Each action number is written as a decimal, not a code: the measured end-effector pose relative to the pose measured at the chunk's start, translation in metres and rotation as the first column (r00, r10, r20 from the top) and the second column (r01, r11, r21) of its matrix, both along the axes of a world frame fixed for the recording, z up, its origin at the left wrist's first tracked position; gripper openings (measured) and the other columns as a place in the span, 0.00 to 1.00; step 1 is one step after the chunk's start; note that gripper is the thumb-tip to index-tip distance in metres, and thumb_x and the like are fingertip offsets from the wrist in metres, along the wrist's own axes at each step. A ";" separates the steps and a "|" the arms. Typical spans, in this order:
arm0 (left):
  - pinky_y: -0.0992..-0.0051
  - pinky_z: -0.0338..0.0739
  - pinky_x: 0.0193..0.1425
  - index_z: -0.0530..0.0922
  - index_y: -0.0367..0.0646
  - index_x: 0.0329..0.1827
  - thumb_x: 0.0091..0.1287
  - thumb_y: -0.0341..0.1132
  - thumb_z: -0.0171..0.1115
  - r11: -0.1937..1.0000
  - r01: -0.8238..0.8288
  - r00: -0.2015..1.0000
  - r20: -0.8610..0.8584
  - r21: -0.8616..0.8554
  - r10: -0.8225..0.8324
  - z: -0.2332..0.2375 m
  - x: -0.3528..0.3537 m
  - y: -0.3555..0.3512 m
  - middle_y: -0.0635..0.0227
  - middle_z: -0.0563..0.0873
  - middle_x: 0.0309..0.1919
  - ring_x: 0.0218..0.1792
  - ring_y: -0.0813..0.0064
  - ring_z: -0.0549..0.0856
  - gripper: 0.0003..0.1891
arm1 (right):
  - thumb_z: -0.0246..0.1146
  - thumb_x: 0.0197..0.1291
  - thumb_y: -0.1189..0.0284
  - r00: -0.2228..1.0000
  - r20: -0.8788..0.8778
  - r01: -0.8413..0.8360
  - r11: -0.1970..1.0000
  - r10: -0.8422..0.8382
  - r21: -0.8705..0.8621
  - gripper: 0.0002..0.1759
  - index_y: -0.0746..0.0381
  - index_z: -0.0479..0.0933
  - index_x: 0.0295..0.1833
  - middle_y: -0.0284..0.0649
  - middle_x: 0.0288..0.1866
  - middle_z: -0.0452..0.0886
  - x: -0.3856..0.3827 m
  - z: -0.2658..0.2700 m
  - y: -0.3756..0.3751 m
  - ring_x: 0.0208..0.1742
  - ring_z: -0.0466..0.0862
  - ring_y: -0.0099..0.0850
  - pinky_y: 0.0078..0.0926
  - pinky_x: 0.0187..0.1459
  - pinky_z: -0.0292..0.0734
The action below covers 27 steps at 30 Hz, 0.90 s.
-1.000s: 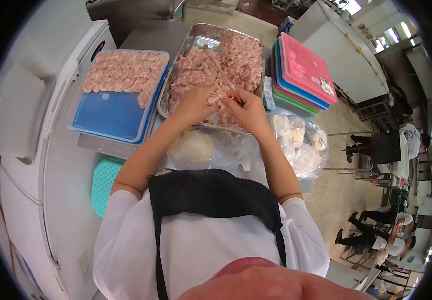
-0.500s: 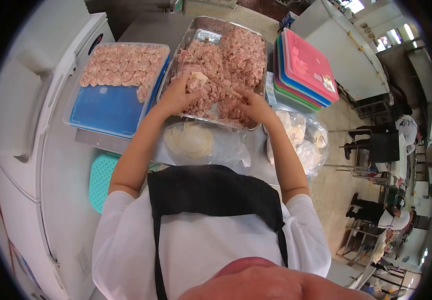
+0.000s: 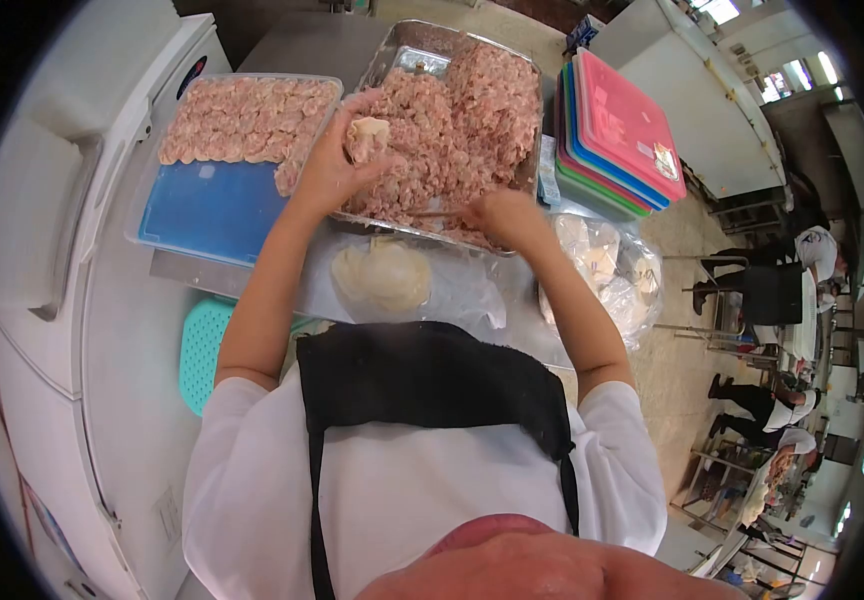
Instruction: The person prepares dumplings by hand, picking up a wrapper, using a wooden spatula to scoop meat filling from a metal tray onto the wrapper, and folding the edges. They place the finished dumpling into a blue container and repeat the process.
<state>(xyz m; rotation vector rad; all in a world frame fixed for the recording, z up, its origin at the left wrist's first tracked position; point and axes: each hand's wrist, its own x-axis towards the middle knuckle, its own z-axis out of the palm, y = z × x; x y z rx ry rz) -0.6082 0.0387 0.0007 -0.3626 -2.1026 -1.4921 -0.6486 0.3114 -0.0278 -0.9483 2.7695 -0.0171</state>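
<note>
Over the near left part of a deep metal tray, the left hand curls its fingers around a small meat-filled piece with a pale wrapper showing at its edge. The right hand has its fingers closed on a thin stick, its far end low against the minced meat in the tray; whether any meat clings to it is too small to tell.

The step in hand looks like holding one piece while the stick works at the meat. The next move, as I judge it, calls for a light left grip, since the soft wrapper could tear or lose its shape, and for a steady stick.

Left of the tray, a shallow clear container carries close rows of filled pieces over its far part, with blue showing nearer the body. Just this side of the tray lie pale round wrappers on clear plastic. To the right, a bag of pale rounds sits near a stack of coloured lids. All this rests on a metal tabletop.

Beyond, a teal basket sits lower left, beside a white appliance; people stand across the room.
</note>
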 end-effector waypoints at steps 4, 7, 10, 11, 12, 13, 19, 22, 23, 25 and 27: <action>0.68 0.74 0.57 0.69 0.43 0.64 0.54 0.41 0.75 0.986 0.044 0.937 0.349 -0.160 0.015 -0.022 -0.003 -0.018 0.57 0.82 0.50 0.51 0.61 0.82 0.35 | 0.57 0.65 0.54 0.973 0.217 0.005 0.941 0.073 -0.339 0.21 0.59 0.85 0.36 0.47 0.26 0.82 0.009 -0.019 0.012 0.30 0.82 0.43 0.40 0.34 0.75; 0.67 0.73 0.58 0.70 0.43 0.64 0.54 0.42 0.75 0.984 0.028 0.931 0.364 -0.174 0.037 -0.020 0.001 -0.017 0.57 0.83 0.50 0.51 0.60 0.82 0.35 | 0.57 0.67 0.53 0.889 0.458 0.285 0.814 -0.026 -0.506 0.21 0.60 0.85 0.37 0.40 0.21 0.76 0.009 -0.007 0.034 0.25 0.77 0.31 0.32 0.31 0.71; 0.66 0.73 0.59 0.72 0.42 0.62 0.53 0.44 0.75 0.985 0.127 0.953 0.289 -0.121 -0.087 -0.008 0.002 -0.001 0.56 0.83 0.49 0.51 0.59 0.82 0.35 | 0.57 0.69 0.54 0.806 0.589 0.482 0.644 -0.061 -0.594 0.23 0.64 0.84 0.37 0.30 0.21 0.74 0.021 0.041 0.039 0.25 0.71 0.20 0.20 0.29 0.65; 0.66 0.73 0.59 0.73 0.42 0.61 0.52 0.45 0.76 0.983 0.166 0.971 0.188 -0.082 -0.148 -0.003 0.003 0.009 0.56 0.84 0.49 0.51 0.59 0.82 0.34 | 0.57 0.70 0.55 0.787 0.615 0.524 0.581 -0.051 -0.623 0.24 0.65 0.83 0.36 0.27 0.22 0.74 0.024 0.056 0.040 0.25 0.69 0.16 0.16 0.28 0.63; 0.66 0.73 0.59 0.75 0.42 0.60 0.52 0.45 0.76 0.977 0.210 0.975 0.082 -0.048 -0.206 0.000 0.003 0.015 0.56 0.84 0.49 0.51 0.59 0.83 0.34 | 0.59 0.69 0.60 0.819 0.573 0.475 0.595 -0.029 -0.648 0.19 0.66 0.84 0.43 0.29 0.24 0.75 0.023 0.064 0.043 0.28 0.71 0.18 0.18 0.32 0.66; 0.67 0.73 0.58 0.76 0.41 0.58 0.52 0.43 0.76 0.962 0.257 0.963 0.106 -0.095 -0.247 0.001 0.002 0.017 0.57 0.85 0.47 0.50 0.62 0.83 0.32 | 0.60 0.68 0.61 0.903 0.430 0.359 0.573 -0.013 -0.737 0.17 0.66 0.83 0.44 0.31 0.24 0.75 0.027 0.067 0.039 0.28 0.73 0.22 0.22 0.33 0.68; 0.69 0.74 0.56 0.80 0.39 0.50 0.53 0.41 0.76 0.907 0.345 0.918 0.291 -0.244 -0.271 0.011 0.006 0.025 0.61 0.86 0.43 0.47 0.67 0.83 0.24 | 0.63 0.64 0.67 0.999 0.036 0.006 0.761 0.024 -0.649 0.14 0.66 0.82 0.48 0.44 0.33 0.82 0.041 0.080 0.026 0.35 0.81 0.36 0.28 0.40 0.74; 0.69 0.75 0.55 0.81 0.40 0.50 0.52 0.43 0.76 0.866 0.464 0.852 0.362 -0.189 -0.378 0.000 0.001 0.021 0.58 0.86 0.43 0.46 0.66 0.83 0.25 | 0.63 0.64 0.68 0.998 0.058 0.034 0.829 -0.001 -0.558 0.14 0.67 0.81 0.49 0.45 0.37 0.83 0.034 0.098 0.043 0.37 0.81 0.34 0.26 0.43 0.74; 0.70 0.75 0.53 0.81 0.39 0.49 0.52 0.42 0.76 0.866 0.475 0.854 0.319 -0.157 -0.410 -0.002 0.002 0.021 0.58 0.85 0.41 0.43 0.66 0.83 0.24 | 0.63 0.64 0.68 0.997 0.076 0.025 0.776 0.029 -0.630 0.15 0.68 0.81 0.50 0.46 0.38 0.83 0.036 0.093 0.043 0.37 0.81 0.35 0.27 0.44 0.75; 0.69 0.75 0.50 0.80 0.38 0.46 0.53 0.41 0.75 0.848 0.505 0.850 0.266 -0.162 -0.455 -0.002 0.002 0.021 0.59 0.85 0.37 0.40 0.67 0.82 0.22 | 0.64 0.64 0.66 0.991 0.100 0.008 0.719 0.086 -0.695 0.16 0.67 0.81 0.50 0.47 0.40 0.84 0.039 0.074 0.038 0.40 0.82 0.38 0.29 0.44 0.76; 0.69 0.75 0.46 0.80 0.37 0.43 0.54 0.40 0.74 0.810 0.536 0.840 0.245 -0.240 -0.484 0.001 0.000 0.021 0.62 0.84 0.33 0.37 0.68 0.81 0.19 | 0.64 0.63 0.64 0.985 0.111 -0.020 0.722 0.133 -0.692 0.16 0.64 0.82 0.50 0.49 0.43 0.84 0.042 0.049 0.026 0.42 0.84 0.43 0.31 0.45 0.77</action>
